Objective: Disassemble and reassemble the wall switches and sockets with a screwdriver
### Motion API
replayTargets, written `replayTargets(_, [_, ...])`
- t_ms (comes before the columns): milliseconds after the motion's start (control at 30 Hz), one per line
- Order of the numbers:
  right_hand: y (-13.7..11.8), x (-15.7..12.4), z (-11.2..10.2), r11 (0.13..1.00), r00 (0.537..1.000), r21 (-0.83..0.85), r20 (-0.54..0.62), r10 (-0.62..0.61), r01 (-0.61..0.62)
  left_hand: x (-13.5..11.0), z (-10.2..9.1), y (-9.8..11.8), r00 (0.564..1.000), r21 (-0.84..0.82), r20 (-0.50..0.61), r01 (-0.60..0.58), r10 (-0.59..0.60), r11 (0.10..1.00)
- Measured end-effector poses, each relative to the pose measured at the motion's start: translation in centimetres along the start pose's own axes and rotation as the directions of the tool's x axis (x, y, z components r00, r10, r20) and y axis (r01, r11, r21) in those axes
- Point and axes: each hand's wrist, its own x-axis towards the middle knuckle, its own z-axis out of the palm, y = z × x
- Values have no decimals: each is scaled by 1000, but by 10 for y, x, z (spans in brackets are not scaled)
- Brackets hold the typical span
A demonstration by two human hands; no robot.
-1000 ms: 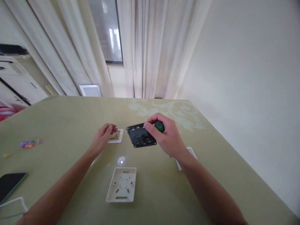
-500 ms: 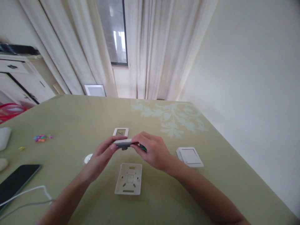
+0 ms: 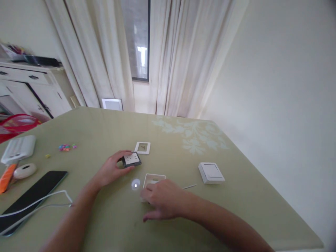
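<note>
My left hand point(image 3: 114, 168) grips a wall socket point(image 3: 132, 159) with a white face and dark rim, its holes facing up, low over the table. My right hand point(image 3: 164, 199) lies over a white square wall box point(image 3: 154, 176), fingers at its left side and thumb stretched away. Those fingertips are partly hidden and blurred. A white cover frame point(image 3: 143, 148) rests just beyond the socket, a small dark shape visible in its opening. Between the hands sits a small shiny round disc point(image 3: 135, 184). From behind my right forearm sticks out a thin grey rod point(image 3: 189, 187).
On the right stands a white switch point(image 3: 211, 173) on its box. To the left are a black phone point(image 3: 34, 199) with white cables point(image 3: 39, 199) across it, a white case point(image 3: 19, 148), an orange-handled object point(image 3: 7, 178), a round white device point(image 3: 25, 170) and small colourful pieces point(image 3: 67, 147).
The hands have parted. My left hand has lowered the socket, now face up, near the frame; my right has let go and moved down to the wall box. The view has shifted left.
</note>
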Motion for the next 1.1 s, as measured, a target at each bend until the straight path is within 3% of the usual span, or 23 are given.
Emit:
replayTargets(100, [-8, 7, 14, 998, 999, -33, 1, 54, -54, 0, -6, -9, 999, -3, 49, -7, 7, 1000])
replayTargets(267, [5, 15, 17, 986, 985, -29, -47, 165, -167, 1, -10, -20, 997, 19, 73, -22, 20, 1000])
replayTargets(500, [25, 45, 21, 935, 920, 49, -167, 354, -351, 5, -6, -23, 997, 73, 44, -64, 61, 995])
replayTargets(633, [29, 60, 26, 923, 899, 136, -218, 381, -359, 5, 1, -25, 996, 131, 22, -93, 91, 987])
replayTargets(767, [25, 53, 27, 927, 883, 229, -303, 358, -297, 4, 3, -28, 991, 217, 16, -130, 130, 967])
replayTargets(900, [14, 29, 15, 894, 795, 313, -424, 434, -321, 2, 7, -26, 985, 308, -27, -155, 171, 939])
replayTargets(1100, [29, -35, -27, 753, 565, 397, -499, 656, -524, -1, 37, -3, 959, 408, -20, -249, 281, 878])
